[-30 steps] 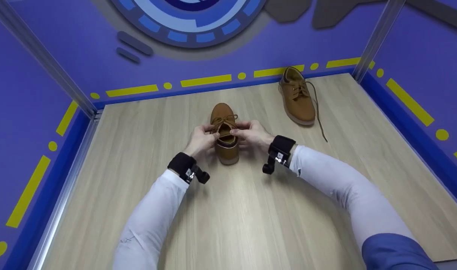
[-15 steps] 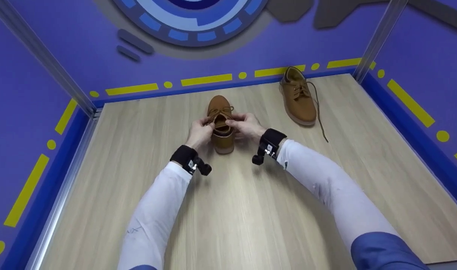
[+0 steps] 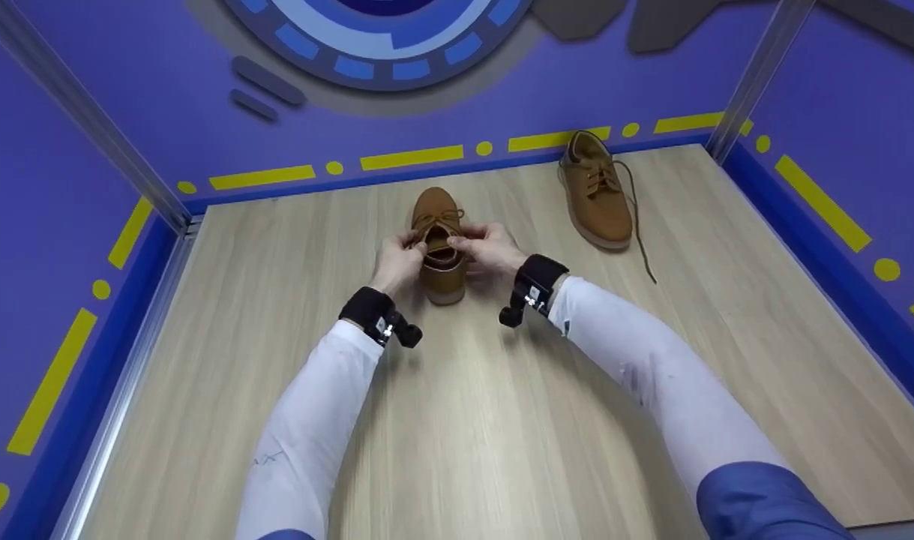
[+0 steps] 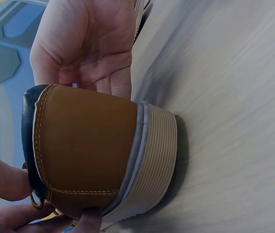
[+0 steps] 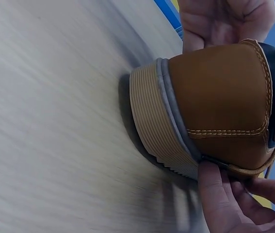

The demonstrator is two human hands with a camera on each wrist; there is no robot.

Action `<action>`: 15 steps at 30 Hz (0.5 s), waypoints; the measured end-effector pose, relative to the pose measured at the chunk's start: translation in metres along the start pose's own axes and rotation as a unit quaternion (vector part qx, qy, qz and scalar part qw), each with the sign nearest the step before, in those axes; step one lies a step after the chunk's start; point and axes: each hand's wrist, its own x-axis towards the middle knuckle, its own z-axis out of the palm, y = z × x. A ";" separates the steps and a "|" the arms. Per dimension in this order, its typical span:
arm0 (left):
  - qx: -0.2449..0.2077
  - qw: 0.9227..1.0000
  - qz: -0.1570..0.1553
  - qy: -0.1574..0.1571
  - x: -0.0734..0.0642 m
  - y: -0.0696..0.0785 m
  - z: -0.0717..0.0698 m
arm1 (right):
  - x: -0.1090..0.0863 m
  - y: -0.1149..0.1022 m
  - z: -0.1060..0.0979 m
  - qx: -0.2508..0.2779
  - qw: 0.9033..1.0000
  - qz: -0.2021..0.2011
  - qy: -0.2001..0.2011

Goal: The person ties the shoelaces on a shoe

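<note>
A brown lace-up shoe stands sole down on the wooden tabletop, toe toward the back wall, its lace in a bow. My left hand grips its left side, with the thumb at the dark padded collar and the fingers along the outer wall. On the opposite side my right hand holds the shoe in the same manner, thumb at the opening. Both wrist views face the stitched heel and the ridged pale sole. The sole lies close to the tabletop; whether it touches all along cannot be told.
A second brown shoe stands at the back right, toe toward me, its loose lace trailing on the tabletop. Blue-purple panels with yellow marks enclose the back and both sides.
Both hands have moved the shoe away from me toward the back wall and slightly left, mostly in the first half second. Their hold looks the same. The second shoe has stayed put.
</note>
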 end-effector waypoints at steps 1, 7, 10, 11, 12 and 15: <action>-0.001 1.000 0.000 -0.001 0.000 0.000 0.000 | 0.001 0.000 0.000 -0.006 1.000 -0.004 0.001; 0.004 1.000 -0.006 -0.002 0.001 -0.002 -0.001 | 0.002 0.002 0.001 -0.010 1.000 -0.007 0.000; 0.008 1.000 0.000 0.001 0.003 -0.002 -0.001 | 0.002 0.001 0.002 -0.002 1.000 -0.007 -0.002; 0.008 1.000 0.003 0.002 0.004 -0.002 -0.001 | 0.002 0.000 0.002 0.004 1.000 -0.006 -0.002; 0.008 1.000 0.005 0.003 0.004 -0.002 -0.001 | 0.003 0.000 0.002 0.005 1.000 -0.007 -0.002; 0.008 1.000 0.012 0.005 0.004 0.000 -0.001 | 0.004 -0.001 0.001 0.006 1.000 -0.013 -0.004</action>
